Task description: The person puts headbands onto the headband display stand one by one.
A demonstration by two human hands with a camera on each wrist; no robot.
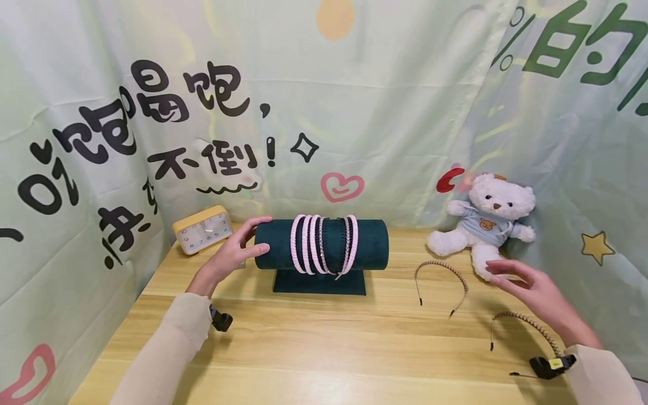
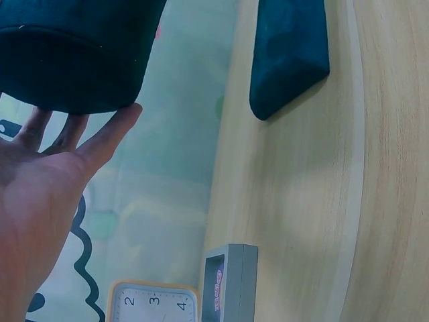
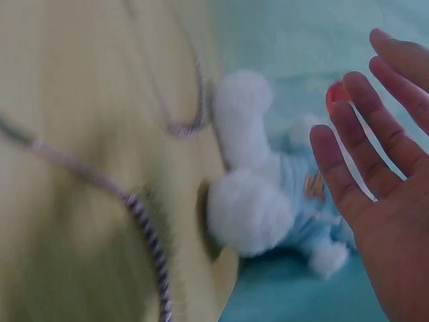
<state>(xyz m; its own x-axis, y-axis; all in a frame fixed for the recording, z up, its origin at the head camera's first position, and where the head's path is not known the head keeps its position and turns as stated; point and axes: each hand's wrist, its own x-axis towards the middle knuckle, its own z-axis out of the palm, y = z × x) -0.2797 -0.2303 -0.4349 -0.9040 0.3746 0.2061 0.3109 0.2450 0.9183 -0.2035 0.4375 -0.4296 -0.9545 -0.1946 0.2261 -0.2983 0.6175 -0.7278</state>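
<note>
A dark green velvet roll-shaped display stand [image 1: 373, 244] stands on the table. Several pink headbands [image 1: 306, 247] and thinner dark, chain-like ones [image 1: 321, 242] hang around the roll. My left hand [image 1: 233, 253] holds the roll's left end, thumb on the front and fingers reaching over the back; the left wrist view shows the fingertips partly hidden behind the end [image 2: 67, 74]. My right hand [image 1: 531, 287] hovers with nothing in it, fingers apart in the right wrist view. Below and beside it are two thin braided headbands, one farther [image 1: 442, 267] and one nearer [image 1: 531, 323].
A white teddy bear [image 1: 498, 202] in a blue top sits at the back right. At the back left stands a yellow-framed alarm clock [image 1: 202, 229]. A small grey box [image 2: 248, 282] is near the clock. Printed cloth [image 1: 405, 129] hangs around the wooden table [image 1: 314, 349].
</note>
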